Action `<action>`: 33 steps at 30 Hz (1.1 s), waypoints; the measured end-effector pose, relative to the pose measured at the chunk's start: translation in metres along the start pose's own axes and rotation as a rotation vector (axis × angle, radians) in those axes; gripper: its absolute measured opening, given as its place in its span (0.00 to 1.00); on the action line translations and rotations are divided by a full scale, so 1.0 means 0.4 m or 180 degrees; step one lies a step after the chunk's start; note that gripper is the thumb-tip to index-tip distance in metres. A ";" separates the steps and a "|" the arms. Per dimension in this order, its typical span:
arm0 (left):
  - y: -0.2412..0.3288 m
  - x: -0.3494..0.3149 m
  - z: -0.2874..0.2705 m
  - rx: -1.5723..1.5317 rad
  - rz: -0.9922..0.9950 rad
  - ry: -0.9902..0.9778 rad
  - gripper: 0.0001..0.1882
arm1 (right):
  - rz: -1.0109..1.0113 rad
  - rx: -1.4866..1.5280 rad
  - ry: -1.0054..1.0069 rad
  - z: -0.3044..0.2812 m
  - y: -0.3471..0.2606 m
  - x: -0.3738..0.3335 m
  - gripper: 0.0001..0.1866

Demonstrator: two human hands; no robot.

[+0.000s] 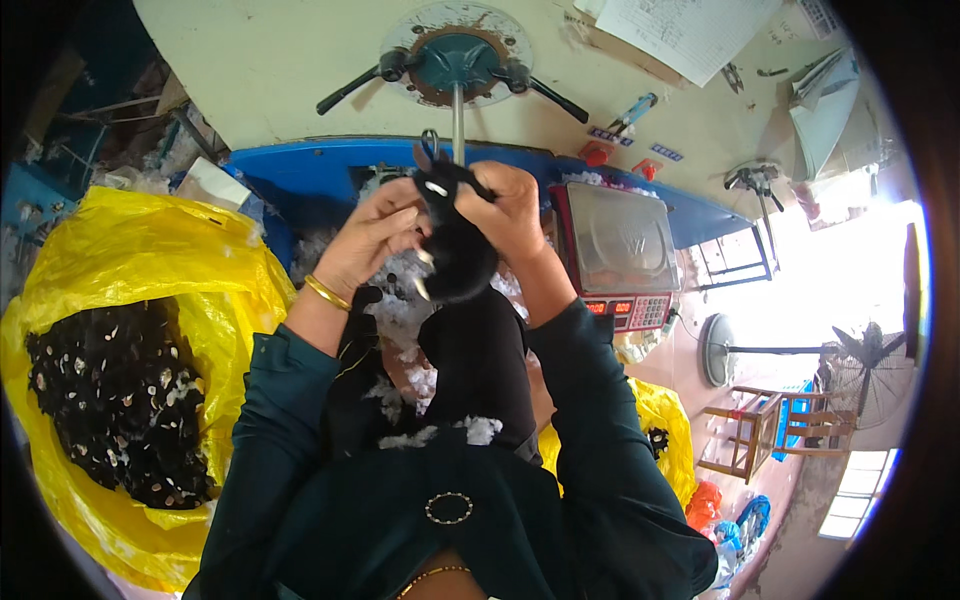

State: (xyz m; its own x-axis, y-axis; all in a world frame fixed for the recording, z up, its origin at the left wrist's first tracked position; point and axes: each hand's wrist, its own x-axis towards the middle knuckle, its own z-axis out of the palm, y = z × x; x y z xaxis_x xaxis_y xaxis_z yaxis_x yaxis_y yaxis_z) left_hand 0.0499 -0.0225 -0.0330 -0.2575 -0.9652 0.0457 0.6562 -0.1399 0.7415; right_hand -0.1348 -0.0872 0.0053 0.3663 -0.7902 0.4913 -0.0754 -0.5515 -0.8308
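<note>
Black plush toy (465, 255): matt, short-pile furry cloth. White stuffing (483, 430): fluffy loose fibre. Yellow bag (150, 235): thin, glossy, crinkled plastic. Rod (458, 120): smooth bare metal, some shine. Cream panel (290, 60): smooth, looks painted, scuffed. Scale pan (622, 240): smooth, glossy, material unclear. Bangle (328, 293): polished gold-coloured metal. Sleeves (280, 400): soft dark cloth, matt. Sheet (685, 35): matt paper. Stool (745, 437): wood, brown. Push button (596, 154): red plastic, smooth.

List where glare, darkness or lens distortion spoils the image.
Head view: glare whites out the area beside the standing fan; head view, outer rim: black vignetting, with the blue bench front bowed by the fisheye; head view, centre: the black plush toy is so dark that little surface detail shows.
</note>
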 end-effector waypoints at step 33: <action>-0.024 -0.039 0.199 0.0405 -0.0237 0.0872 0.21 | 0.0753 0.0396 -0.1427 -0.123 -0.082 -0.041 0.30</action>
State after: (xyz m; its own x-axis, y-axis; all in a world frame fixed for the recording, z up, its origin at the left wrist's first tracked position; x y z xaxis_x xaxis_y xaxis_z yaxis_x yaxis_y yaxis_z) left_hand -0.0087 0.0116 0.0125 -0.0894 -0.9794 -0.1810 0.5442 -0.2003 0.8147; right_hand -0.1841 -0.0692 0.0373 0.7158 -0.6823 0.1487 -0.1033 -0.3140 -0.9438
